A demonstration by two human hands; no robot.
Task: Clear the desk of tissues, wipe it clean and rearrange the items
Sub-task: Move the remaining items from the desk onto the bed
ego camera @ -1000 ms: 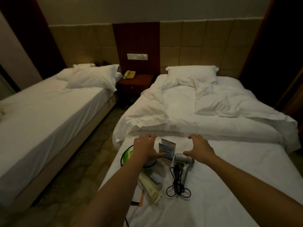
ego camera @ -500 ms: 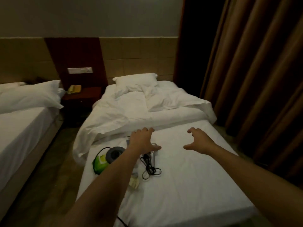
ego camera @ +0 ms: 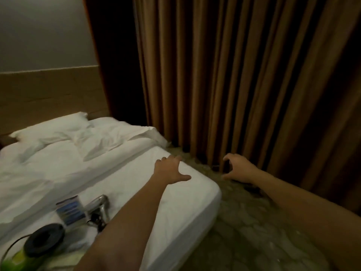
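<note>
Reaching left hand: fingers spread and released, thumb out to the side, grasping nothing. It is over the bed's right edge, near the foot corner. Contact with the sheet cannot be determined.
Right hand: fingers loosely curved, thumb apart from them, grasping nothing. It is over the floor, between the bed and the curtain.
Bed: white sheet. It carries all the items listed below.
Hair dryer: silver, lying near the foot edge, just left of the left forearm. Its black cord lies beside it.
Printed card: blue, blurred, just left of the hair dryer.
Black round item: near the foot edge, left of the card, beside a green object. Its type is unclear.
Pillow: white, at the head edge.
Curtain: brown, pleated, hanging to the floor beyond the bed's right edge.
</note>
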